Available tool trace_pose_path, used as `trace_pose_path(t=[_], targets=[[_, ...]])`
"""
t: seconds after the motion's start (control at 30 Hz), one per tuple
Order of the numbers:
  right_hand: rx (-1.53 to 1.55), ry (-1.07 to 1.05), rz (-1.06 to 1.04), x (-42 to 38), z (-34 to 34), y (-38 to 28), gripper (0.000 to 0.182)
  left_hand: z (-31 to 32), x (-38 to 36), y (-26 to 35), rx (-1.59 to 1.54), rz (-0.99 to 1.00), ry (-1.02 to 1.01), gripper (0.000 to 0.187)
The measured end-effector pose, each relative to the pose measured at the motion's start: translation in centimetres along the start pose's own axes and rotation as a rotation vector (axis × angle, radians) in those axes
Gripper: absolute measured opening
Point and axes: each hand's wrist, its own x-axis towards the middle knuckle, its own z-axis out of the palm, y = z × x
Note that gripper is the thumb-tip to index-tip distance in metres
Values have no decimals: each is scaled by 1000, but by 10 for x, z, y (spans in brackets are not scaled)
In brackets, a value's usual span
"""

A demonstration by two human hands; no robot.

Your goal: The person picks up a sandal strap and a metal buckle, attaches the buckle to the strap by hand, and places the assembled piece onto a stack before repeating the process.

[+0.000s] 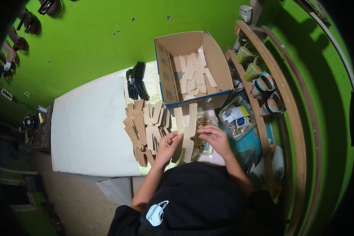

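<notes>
Tan strap piece [186, 131] sits in the left hand's [170, 143] grip.

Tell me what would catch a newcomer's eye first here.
Likely the bright green wall behind everything, then the big open cardboard box at the table's far edge, with pale cut-out pieces inside. Nearer, the left hand holds a pale, textured forked piece, the right hand close beside it, with stacks of similar pieces to the left.
</notes>
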Motion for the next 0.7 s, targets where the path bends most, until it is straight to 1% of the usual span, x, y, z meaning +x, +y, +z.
trace_pose_path(t=[0.03,0.1,0.13,0.2,0.37,0.53,0.6,0.7], targets=[[0,-1,-1,0,1,-2,17,2,-1,2,0,2,0,15],[-159,-15,-115,0,2,-5,16,6,-3,5,-3,-12,17,17],[-160,-14,-116,1,4,-9,16,6,-2,4,-3,-11,16,17],[-297,10,-249,3,12,-17,15,5,-2,3,-3,-36,-8,19],[-358,-30,-292,6,20,-19,15,9,-7,12,-52,-61,-25,20],[-449,-39,-400,6,21,-18,16,15,-12,20,-101,-71,-26,21],[-461,-22,-391,7,23,-15,17,16,-12,19,-126,-84,-84,22],[-476,-12,-371,6,24,-12,19,16,-10,12,-159,-65,-67,22]])
